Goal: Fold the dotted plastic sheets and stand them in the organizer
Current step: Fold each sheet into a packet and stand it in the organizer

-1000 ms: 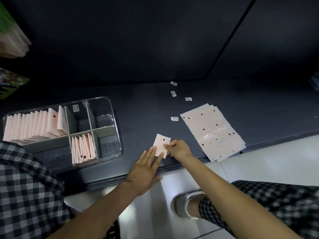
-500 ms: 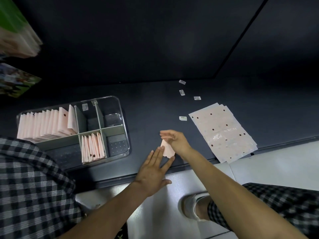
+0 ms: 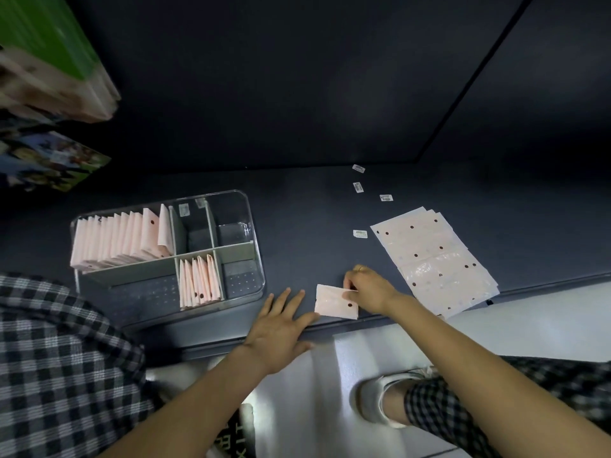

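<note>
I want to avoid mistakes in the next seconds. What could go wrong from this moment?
1. The small folded pink dotted sheet lies at the front edge of the dark table; it may slide off.
2. Only the right hand pinches it, at one end; the left hand lies flat beside it, so the fold may spring open.
3. The pink sheets standing in the clear plastic organizer lean and may topple on insertion.

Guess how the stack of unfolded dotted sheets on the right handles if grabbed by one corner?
Probably floppy: the unfolded sheets look thin and glossy. The fanned edges suggest layers would slide apart. Likely light.
</note>
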A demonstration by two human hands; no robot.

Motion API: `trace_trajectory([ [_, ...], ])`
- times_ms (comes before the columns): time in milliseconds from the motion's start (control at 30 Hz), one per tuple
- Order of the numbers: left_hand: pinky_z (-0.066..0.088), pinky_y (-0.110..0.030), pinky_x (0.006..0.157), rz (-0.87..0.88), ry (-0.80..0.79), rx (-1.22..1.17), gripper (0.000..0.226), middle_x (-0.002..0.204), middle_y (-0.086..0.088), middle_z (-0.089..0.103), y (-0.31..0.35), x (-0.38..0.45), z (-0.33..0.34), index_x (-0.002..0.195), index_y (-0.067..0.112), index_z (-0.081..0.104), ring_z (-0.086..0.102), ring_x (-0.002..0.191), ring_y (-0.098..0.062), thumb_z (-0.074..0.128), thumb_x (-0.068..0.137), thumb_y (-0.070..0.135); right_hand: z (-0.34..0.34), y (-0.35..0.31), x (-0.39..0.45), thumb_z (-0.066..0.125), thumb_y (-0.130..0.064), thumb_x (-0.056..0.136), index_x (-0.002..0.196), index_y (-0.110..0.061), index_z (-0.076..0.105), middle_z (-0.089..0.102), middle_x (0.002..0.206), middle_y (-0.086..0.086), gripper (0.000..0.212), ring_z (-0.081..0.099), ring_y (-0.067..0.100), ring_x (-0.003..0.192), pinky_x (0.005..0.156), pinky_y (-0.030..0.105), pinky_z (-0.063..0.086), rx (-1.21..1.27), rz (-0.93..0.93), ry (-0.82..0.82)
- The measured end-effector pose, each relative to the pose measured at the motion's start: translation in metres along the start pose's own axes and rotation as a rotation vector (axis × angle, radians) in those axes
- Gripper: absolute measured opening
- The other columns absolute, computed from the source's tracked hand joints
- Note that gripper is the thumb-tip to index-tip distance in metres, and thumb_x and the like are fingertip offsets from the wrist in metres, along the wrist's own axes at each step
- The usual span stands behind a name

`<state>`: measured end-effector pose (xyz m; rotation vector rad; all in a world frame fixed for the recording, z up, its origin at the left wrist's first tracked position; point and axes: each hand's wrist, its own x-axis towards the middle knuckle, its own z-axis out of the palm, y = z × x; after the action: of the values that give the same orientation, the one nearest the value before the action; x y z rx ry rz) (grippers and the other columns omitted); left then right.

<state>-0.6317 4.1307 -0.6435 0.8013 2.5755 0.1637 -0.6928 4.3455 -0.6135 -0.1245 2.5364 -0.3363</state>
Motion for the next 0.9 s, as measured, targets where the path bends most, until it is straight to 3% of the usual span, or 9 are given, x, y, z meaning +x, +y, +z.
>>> trace_trajectory([
  [67,0.009,-0.039,0.118,-0.06,-0.025,-0.12,0.055,0.159,0.0,0.006,0.001,-0.007,-0.009,0.146,0.035,0.024,0.003,0.146,-0.023,0.038,0.096,0.052,0.002,-0.003,-0.011,0.056,-0.018,0.091,0.081,-0.019,0.049,0.056,0.089,-0.001,0.012,0.054,0.021,0.092,0.072,0.026,0.038,0.151,0.055,0.019],
  [133,0.03,-0.034,0.11,-0.094,0.035,-0.213,0.047,0.151,0.001,0.03,0.001,-0.014,-0.023,0.141,0.031,0.035,0.027,0.139,-0.021,0.04,0.097,0.045,-0.001,-0.012,-0.021,0.059,-0.018,0.089,0.074,-0.021,0.048,0.053,0.073,-0.008,0.019,0.054,0.017,0.081,0.065,0.026,0.038,0.25,0.084,0.057],
  [200,0.04,-0.031,0.096,-0.081,0.214,-0.189,0.033,0.129,0.002,0.053,-0.002,-0.023,-0.041,0.126,0.025,0.051,0.046,0.121,-0.019,0.04,0.098,0.038,-0.007,-0.026,-0.029,0.063,-0.019,0.087,0.073,-0.022,0.048,0.052,0.071,-0.009,0.021,0.053,0.015,0.076,0.061,0.023,0.04,0.358,0.098,0.14],
  [267,0.042,-0.033,0.086,-0.095,0.434,-0.123,0.023,0.106,0.0,0.062,-0.011,-0.034,-0.056,0.107,0.019,0.061,0.054,0.103,-0.023,0.045,0.096,0.032,-0.015,-0.049,-0.034,0.064,-0.017,0.085,0.07,-0.023,0.048,0.054,0.07,-0.007,0.022,0.055,0.016,0.071,0.066,0.026,0.046,0.508,0.087,0.267],
  [367,0.042,-0.036,0.081,-0.271,0.628,-0.082,0.018,0.097,-0.005,0.062,-0.035,-0.05,-0.065,0.096,0.014,0.066,0.054,0.094,-0.027,0.053,0.093,0.027,-0.022,-0.098,-0.041,0.066,-0.015,0.081,0.069,-0.024,0.051,0.058,0.067,-0.007,0.021,0.059,0.013,0.061,0.068,0.031,0.053,0.73,0.019,0.43],
  [500,0.036,-0.036,0.09,-0.532,0.521,-0.138,0.028,0.124,-0.003,0.051,-0.062,-0.068,-0.053,0.116,0.018,0.06,0.044,0.113,-0.023,0.045,0.095,0.03,-0.009,-0.161,-0.039,0.063,-0.016,0.08,0.071,-0.021,0.051,0.062,0.07,-0.003,0.016,0.06,0.02,0.069,0.068,0.033,0.049,0.587,-0.106,0.523],
  [667,0.036,-0.033,0.094,-0.499,0.52,-0.2,0.031,0.128,0.003,0.049,-0.07,-0.08,-0.037,0.124,0.023,0.055,0.042,0.116,-0.02,0.042,0.097,0.029,0.012,-0.195,-0.023,0.052,-0.017,0.086,0.088,-0.012,0.055,0.065,0.093,0.011,0.006,0.061,0.033,0.086,0.07,0.037,0.047,0.276,-0.075,0.515],
  [900,0.032,-0.03,0.092,-0.494,0.59,-0.315,0.03,0.126,0.005,0.05,-0.073,-0.084,-0.038,0.124,0.024,0.055,0.043,0.115,-0.018,0.045,0.096,0.025,0.026,-0.212,-0.008,0.051,-0.019,0.087,0.093,-0.01,0.057,0.067,0.096,0.011,0.012,0.061,0.035,0.091,0.074,0.037,0.051,0.322,0.074,0.483],
])
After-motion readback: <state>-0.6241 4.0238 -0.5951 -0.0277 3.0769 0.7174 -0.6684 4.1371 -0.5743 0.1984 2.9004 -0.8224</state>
